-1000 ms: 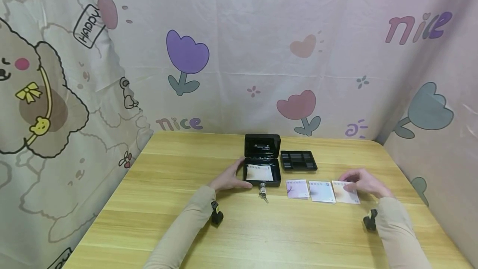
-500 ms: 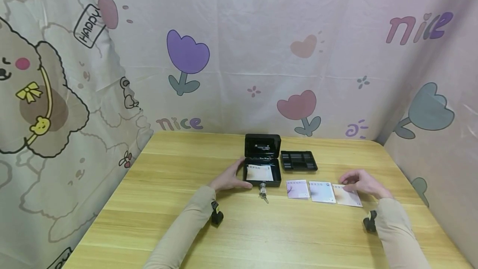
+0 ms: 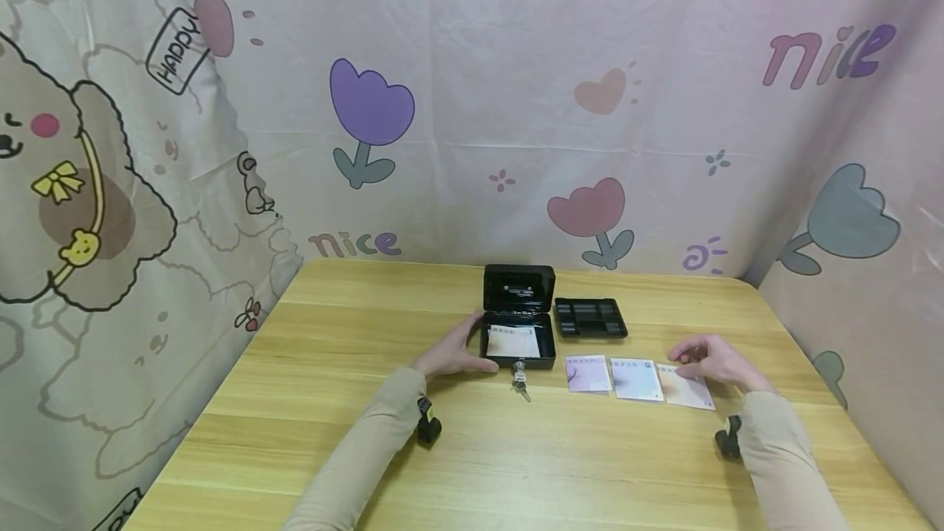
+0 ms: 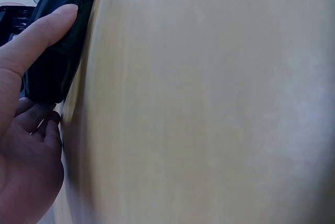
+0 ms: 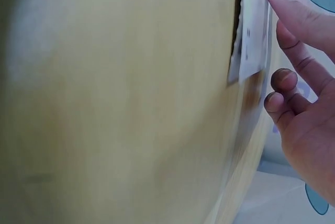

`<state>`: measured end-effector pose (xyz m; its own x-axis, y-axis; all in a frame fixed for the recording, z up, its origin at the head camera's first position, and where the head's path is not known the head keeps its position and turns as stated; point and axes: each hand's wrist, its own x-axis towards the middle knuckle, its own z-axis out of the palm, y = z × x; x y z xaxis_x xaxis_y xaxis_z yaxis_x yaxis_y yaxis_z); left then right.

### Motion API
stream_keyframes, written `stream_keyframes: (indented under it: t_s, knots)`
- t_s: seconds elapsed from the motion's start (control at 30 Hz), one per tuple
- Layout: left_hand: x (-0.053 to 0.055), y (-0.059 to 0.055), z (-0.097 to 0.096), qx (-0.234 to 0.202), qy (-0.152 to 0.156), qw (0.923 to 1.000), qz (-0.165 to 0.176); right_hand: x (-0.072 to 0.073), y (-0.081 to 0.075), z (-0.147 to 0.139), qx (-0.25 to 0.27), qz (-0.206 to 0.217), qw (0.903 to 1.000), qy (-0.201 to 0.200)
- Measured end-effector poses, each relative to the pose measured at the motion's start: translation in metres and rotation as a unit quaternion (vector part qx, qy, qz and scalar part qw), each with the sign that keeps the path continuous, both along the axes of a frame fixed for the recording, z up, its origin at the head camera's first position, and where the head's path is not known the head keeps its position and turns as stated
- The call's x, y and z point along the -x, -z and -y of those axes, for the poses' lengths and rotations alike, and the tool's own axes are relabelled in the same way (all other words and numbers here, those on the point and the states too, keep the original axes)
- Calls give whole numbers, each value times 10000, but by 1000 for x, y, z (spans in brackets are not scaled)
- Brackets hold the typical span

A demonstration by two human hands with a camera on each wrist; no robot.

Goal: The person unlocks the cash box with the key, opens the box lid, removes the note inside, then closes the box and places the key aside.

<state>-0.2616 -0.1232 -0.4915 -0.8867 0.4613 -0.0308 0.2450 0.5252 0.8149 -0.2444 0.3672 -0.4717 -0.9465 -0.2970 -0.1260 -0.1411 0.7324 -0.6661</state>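
In the head view a black cash box (image 3: pixel 542 342) stands with its lid raised. A cream printed paper (image 3: pixel 512 341) lies inside it. My left hand (image 3: pixel 453 351) holds the box by its left side, thumb along the front. The left wrist view shows the thumb (image 4: pixel 49 28) on the black wall, fingertips at its lower edge. On the right, my right hand (image 3: pixel 714 360) rests its thumb on an orange-tinted stack of note sheets (image 3: pixel 687 392). In the right wrist view that thumb touches the sheets (image 5: pixel 254 41), while the other fingers hang loosely curled, apart from them.
A purple note stack (image 3: pixel 587 375) and a blue one (image 3: pixel 636 381) lie in a row left of the orange one. Behind them is a black compartment tray (image 3: pixel 590 318). Keys (image 3: pixel 520 383) hang from the box's front lock. A printed curtain (image 3: pixel 472 105) backs the table.
The orange note stack has slid slightly toward me and to the right under my right thumb, mostly in the first half second. My left hand and the box have stayed put.
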Motion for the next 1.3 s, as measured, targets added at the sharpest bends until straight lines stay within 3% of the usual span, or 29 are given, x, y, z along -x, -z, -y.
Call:
stream_keyframes:
  t_s: [0.57,0.87,1.3]
  knots:
    - [0,-2,0,76,2,10000,21,-3,-2,1,9,-224,9991,365]
    - [-1,-3,-1,8,-4,10000,31,-1,-7,11,301,-526,9979,226]
    - [-2,-2,-1,36,-37,10000,50,1,-17,25,704,-553,9959,98]
